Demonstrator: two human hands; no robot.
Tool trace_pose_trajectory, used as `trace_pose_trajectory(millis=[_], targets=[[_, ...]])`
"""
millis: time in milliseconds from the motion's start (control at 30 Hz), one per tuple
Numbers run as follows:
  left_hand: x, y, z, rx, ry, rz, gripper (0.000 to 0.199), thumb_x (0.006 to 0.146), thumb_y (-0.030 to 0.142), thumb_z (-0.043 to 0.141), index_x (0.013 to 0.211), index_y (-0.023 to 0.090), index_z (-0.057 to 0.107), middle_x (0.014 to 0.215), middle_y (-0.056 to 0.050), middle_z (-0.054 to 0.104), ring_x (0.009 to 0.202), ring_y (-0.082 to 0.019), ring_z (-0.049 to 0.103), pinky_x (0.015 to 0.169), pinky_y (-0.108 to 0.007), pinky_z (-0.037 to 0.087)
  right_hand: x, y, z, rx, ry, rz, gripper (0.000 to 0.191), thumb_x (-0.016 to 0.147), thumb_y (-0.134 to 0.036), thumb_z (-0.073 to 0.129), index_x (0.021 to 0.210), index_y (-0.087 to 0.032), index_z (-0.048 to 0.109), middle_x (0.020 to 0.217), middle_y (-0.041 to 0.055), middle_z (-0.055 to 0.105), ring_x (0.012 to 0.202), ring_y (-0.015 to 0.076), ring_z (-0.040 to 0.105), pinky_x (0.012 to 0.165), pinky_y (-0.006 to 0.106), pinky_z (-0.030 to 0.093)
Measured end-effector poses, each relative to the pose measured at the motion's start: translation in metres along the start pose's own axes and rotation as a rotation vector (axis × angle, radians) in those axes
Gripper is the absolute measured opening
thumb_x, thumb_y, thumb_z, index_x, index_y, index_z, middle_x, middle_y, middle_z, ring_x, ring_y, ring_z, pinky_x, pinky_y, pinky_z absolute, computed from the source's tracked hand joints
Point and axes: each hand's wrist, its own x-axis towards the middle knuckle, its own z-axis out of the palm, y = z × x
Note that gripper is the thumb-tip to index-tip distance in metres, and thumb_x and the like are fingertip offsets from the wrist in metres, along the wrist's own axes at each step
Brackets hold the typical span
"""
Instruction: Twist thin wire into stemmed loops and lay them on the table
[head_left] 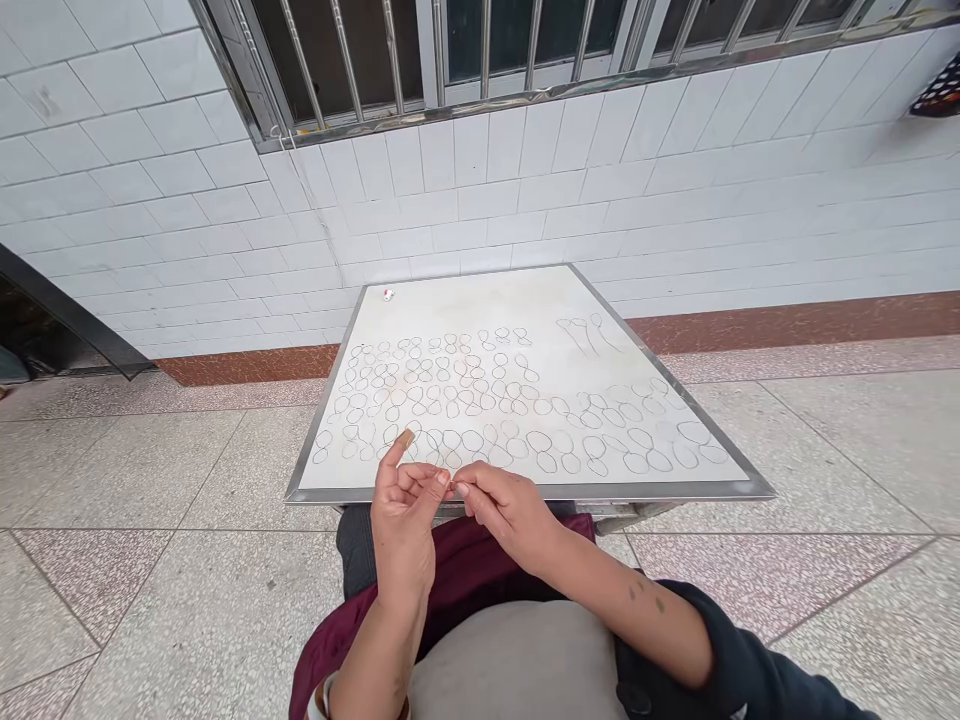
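Observation:
My left hand (409, 520) and my right hand (510, 505) meet over the near edge of the white board (525, 290). The left thumb presses against a bent finger, while one finger, with a tan wrap on its tip, points up and away. On the right, thumb and forefinger are pinched together right beside the left fingertips. Whatever lies between the fingertips is too small to make out. Many thin dark loops (540, 432), mostly paired like figure eights, lie in rows across the board. Longer thin strands (585, 335) with looped ends lie at its far right.
The board has a grey metal rim (675, 491). A small white and red object (388, 295) sits at its far left corner. Behind stands a white tiled wall (495, 215) with a barred window (484, 50). Around lies speckled stone floor (247, 590).

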Motion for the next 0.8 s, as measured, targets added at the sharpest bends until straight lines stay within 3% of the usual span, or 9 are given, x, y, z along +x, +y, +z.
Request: trace_pose_trajectory(millis=[300, 567, 800], targets=[[-0.0041, -0.0032, -0.0025, 0.091, -0.05, 0.029, 0.059, 0.077, 0.022, 0.074, 0.132, 0.028, 0.053, 0.078, 0.003, 0.063, 0.078, -0.011, 0.059, 0.083, -0.026, 0.048, 0.0001, -0.0028, -0.0029, 0.296, -0.069, 0.18, 0.028, 0.098, -0.038, 0.043, 0.081, -0.021, 0.056, 0.064, -0.0042, 0.053, 0.055, 0.009, 0.046, 0.054, 0.021, 0.04], [-0.005, -0.0053, -0.0012, 0.072, -0.016, 0.045, 0.059, 0.076, 0.021, 0.075, 0.13, 0.027, 0.054, 0.073, 0.005, 0.058, 0.073, -0.011, 0.058, 0.077, -0.024, 0.048, -0.0013, 0.0007, 0.0003, 0.346, -0.048, 0.175, 0.031, 0.097, -0.044, 0.044, 0.08, -0.021, 0.058, 0.063, -0.0038, 0.053, 0.054, 0.0092, 0.047, 0.054, 0.021, 0.04], [-0.0064, -0.0073, 0.0018, 0.042, 0.032, 0.042, 0.064, 0.075, 0.019, 0.076, 0.133, 0.027, 0.05, 0.071, 0.006, 0.058, 0.068, -0.01, 0.057, 0.074, -0.023, 0.048, -0.004, 0.0026, 0.0028, 0.237, -0.004, 0.106, 0.029, 0.099, -0.038, 0.041, 0.082, -0.021, 0.057, 0.064, -0.0035, 0.055, 0.055, 0.0093, 0.049, 0.056, 0.022, 0.041]])
